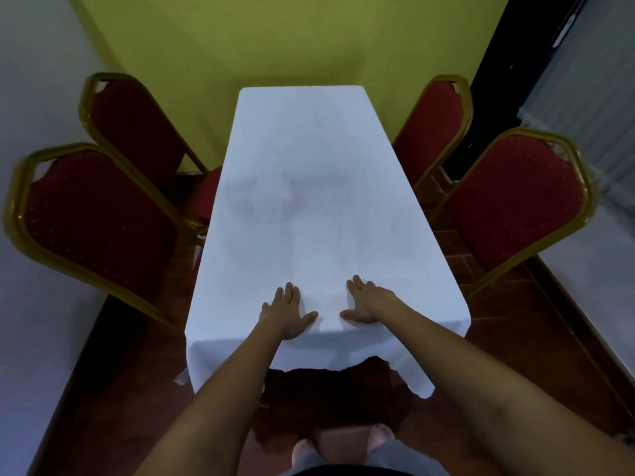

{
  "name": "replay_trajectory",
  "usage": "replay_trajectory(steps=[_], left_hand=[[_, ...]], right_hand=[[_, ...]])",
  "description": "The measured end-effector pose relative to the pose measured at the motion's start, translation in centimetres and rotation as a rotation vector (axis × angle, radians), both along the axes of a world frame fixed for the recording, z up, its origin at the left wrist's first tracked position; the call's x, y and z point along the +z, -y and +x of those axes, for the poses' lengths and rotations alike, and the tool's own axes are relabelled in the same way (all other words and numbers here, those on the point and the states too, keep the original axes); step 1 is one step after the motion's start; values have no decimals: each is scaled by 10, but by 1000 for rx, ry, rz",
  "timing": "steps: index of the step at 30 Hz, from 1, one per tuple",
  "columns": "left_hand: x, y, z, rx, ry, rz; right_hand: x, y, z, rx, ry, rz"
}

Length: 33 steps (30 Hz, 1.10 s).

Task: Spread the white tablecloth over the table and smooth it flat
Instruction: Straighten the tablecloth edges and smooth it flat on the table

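Observation:
The white tablecloth (309,187) lies spread along the whole long table, which is hidden under it. Its near end hangs over the table's front edge, with uneven corners drooping lower at left and right. Faint creases show in the cloth's middle. My left hand (287,312) rests palm down on the cloth near the front edge, fingers apart. My right hand (367,300) lies flat beside it, a short gap between the thumbs. Neither hand holds anything.
Two red chairs with gold frames stand on the left (92,214) (137,125) and two on the right (515,201) (436,128), close to the table's sides. A green wall (292,39) stands behind the far end. My feet are on the brown floor (137,389).

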<state>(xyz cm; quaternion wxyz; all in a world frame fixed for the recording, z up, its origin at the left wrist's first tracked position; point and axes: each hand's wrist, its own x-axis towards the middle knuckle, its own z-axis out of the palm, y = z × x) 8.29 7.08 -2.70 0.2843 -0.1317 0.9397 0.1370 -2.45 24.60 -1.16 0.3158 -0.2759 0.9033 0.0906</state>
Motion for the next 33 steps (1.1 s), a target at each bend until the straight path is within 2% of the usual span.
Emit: replay_trajectory(steps=[5, 13, 15, 19, 26, 33], left_hand=[[1, 5, -5, -17, -27, -7], [6, 11, -10, -38, 28, 41], [16, 25, -36, 13, 23, 7], [19, 22, -46, 10, 26, -108], [29, 13, -44, 22, -163, -262], [29, 22, -104, 19, -339, -225]], right_hand=[[3, 0, -3, -8, -5, -15], [5, 10, -12, 46, 29, 92], [15, 30, -43, 113, -12, 67], [23, 35, -48, 133, -56, 30], [26, 33, -44, 83, -190, -66], [9, 25, -81, 215, -308, -245]])
